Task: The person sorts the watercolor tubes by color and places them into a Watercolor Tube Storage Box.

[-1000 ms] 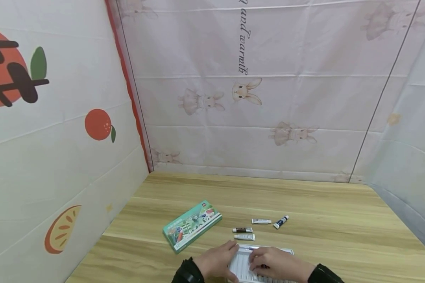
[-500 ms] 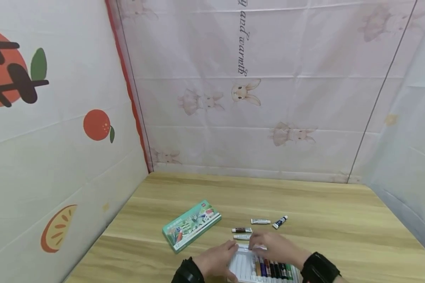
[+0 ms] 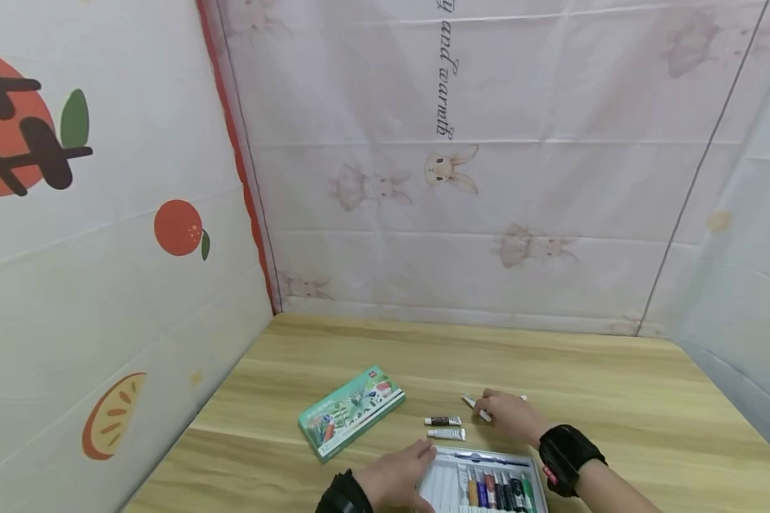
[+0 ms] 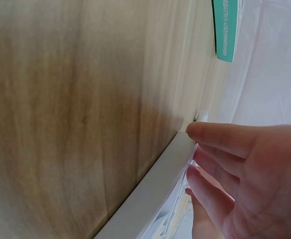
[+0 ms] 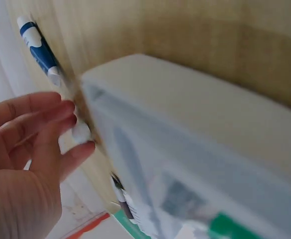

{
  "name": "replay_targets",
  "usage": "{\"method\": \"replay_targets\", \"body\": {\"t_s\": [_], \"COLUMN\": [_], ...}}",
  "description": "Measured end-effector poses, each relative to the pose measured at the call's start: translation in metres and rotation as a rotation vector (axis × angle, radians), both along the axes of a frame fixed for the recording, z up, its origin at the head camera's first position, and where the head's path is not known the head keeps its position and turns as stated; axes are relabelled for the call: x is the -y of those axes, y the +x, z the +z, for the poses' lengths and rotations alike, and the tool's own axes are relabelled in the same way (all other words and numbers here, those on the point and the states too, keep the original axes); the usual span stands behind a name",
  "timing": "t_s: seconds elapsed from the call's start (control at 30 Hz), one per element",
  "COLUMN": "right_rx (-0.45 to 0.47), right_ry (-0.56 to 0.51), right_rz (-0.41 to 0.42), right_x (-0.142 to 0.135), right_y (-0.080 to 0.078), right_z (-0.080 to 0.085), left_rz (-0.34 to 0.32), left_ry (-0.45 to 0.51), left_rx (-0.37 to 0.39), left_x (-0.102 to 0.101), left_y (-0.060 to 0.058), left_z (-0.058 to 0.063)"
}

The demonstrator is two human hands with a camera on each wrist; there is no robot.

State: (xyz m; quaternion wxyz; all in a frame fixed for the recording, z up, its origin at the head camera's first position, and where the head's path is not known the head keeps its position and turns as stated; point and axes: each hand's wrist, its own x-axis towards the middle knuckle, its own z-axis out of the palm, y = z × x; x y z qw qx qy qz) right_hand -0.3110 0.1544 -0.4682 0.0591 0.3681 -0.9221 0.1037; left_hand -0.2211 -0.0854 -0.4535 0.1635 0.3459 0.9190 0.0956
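My right hand (image 3: 510, 415) pinches a white paint tube (image 3: 478, 409) at a slant over the table behind the tray; its white cap (image 5: 80, 132) shows between the fingertips in the right wrist view. Right beside it lies a blue-labelled paint tube (image 5: 40, 50), mostly hidden by the hand in the head view. My left hand (image 3: 401, 472) touches the left side of a white paint tray (image 3: 441, 479), fingers straight at the far corner (image 4: 184, 142). In the tray's right half, several paint tubes (image 3: 490, 490) stand side by side in slots, below a thin brush (image 3: 497, 459).
A dark-labelled tube (image 3: 443, 421) and a silver-white tube (image 3: 445, 434) lie just behind the tray. A green illustrated box (image 3: 351, 413) is angled at the left on the wooden table (image 3: 590, 377). Printed cloths (image 3: 385, 271) hang around the back and sides.
My right hand has moved from over the tray to the table behind it and taken up the white tube, turning it askew. The tubes in the tray are uncovered. My left hand stays put.
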Motion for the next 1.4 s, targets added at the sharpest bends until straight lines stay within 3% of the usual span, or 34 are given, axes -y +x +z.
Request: {"method": "replay_targets", "body": {"t_s": [0.27, 0.5, 0.67, 1.07, 1.23, 1.4], "right_rx": [0.026, -0.109, -0.066, -0.075, -0.090, -0.123], "right_ry": [0.005, 0.039, 0.050, 0.009, -0.040, -0.061], "right_rz": [0.100, 0.180, 0.175, 0.162, 0.216, 0.254], "right_x": [0.008, 0.011, 0.011, 0.007, 0.007, 0.011], "right_y": [0.005, 0.006, 0.006, 0.012, 0.019, 0.026], "right_z": [-0.001, -0.004, -0.003, 0.000, 0.005, 0.010], "left_rz": [-0.009, -0.007, 0.005, 0.011, 0.022, 0.028], "left_ry": [0.005, -0.005, -0.010, -0.020, -0.010, -0.010], "left_rx": [-0.026, -0.041, -0.036, -0.030, -0.005, -0.038], "left_x": [0.001, 0.001, 0.001, -0.002, -0.004, -0.007], "left_y": [0.000, 0.001, 0.001, 0.002, -0.002, -0.006], "left_z": [0.002, 0.001, 0.001, 0.001, 0.000, -0.001]}}
